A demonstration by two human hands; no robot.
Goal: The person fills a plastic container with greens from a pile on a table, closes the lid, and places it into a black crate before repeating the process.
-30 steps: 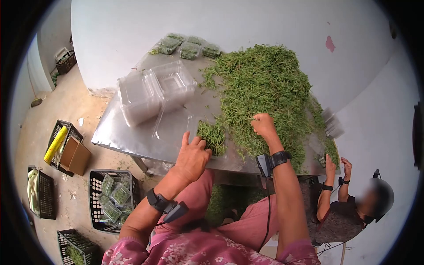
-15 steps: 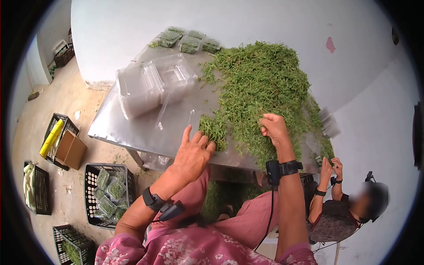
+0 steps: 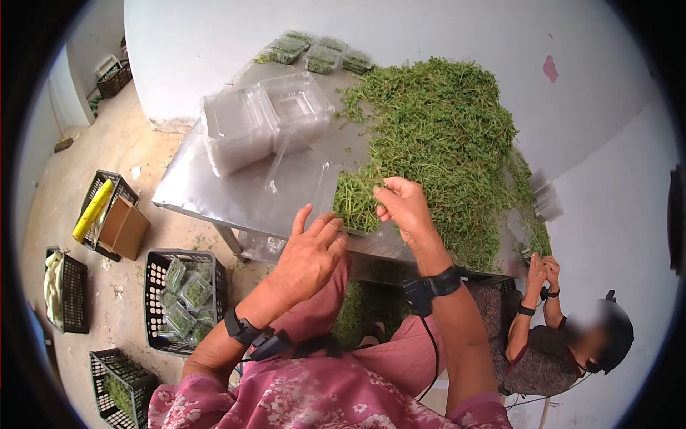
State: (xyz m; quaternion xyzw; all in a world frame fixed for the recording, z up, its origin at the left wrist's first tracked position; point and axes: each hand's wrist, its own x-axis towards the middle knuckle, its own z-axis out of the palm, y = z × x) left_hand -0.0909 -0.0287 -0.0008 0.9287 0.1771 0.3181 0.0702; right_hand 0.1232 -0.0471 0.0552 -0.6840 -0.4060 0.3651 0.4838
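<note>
Left hand [image 3: 312, 250], fingers parted and bent, lay at the near-left edge of the clear, rectangular plastic container [image 3: 363, 232]; its thin green leafy stems [image 3: 352, 204] sat just beyond those fingertips. Right hand [image 3: 404, 207] was pinched closed at their right, any hold indeterminable

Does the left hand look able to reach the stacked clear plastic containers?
Probably yes: the left hand is nearby, and only low things, bare metal tabletop and thin clear plastic, lie between.

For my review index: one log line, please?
left hand: at greens batch | right hand: fingertips closed, batch's right edge | pile: alongside
</note>
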